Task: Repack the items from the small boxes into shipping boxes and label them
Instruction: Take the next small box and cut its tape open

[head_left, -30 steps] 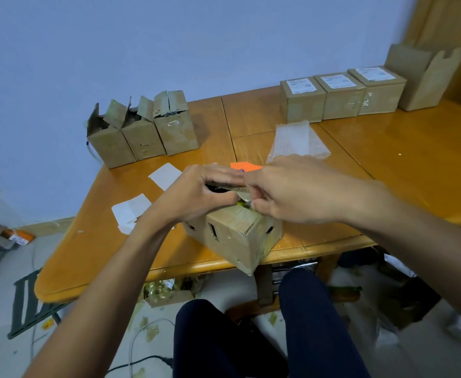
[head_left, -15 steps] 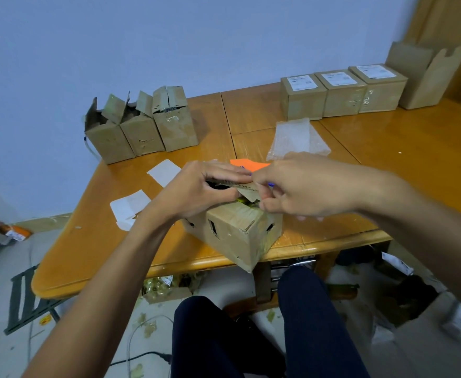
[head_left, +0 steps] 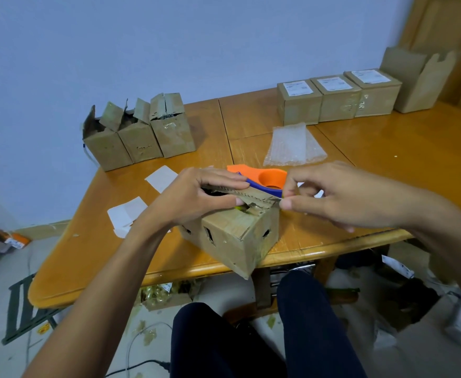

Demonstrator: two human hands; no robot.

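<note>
A worn small cardboard box (head_left: pixel 234 238) sits at the table's front edge, its top flap partly lifted. My left hand (head_left: pixel 196 197) grips the top flap, fingers over it and thumb under its edge. My right hand (head_left: pixel 330 197) pinches the flap's right corner or a strip of tape there between thumb and forefinger. Something yellow-green shows in the gap under the flap. Behind the box lies an orange and blue tape dispenser (head_left: pixel 264 178). Three sealed, labelled shipping boxes (head_left: pixel 335 98) stand in a row at the back right. Three opened small boxes (head_left: pixel 139 132) stand at the back left.
A sheet of bubble wrap (head_left: pixel 292 145) lies behind the dispenser. White paper labels (head_left: pixel 131 214) lie left of the box. An open empty carton (head_left: pixel 417 80) stands at the far right. The table edge (head_left: pixel 169 274) runs just under the box; my legs and floor clutter are below.
My right hand has drawn away to the right from over the box top, now pinching at the flap's corner. The tape dispenser behind has come into view. The left hand stays on the flap.
</note>
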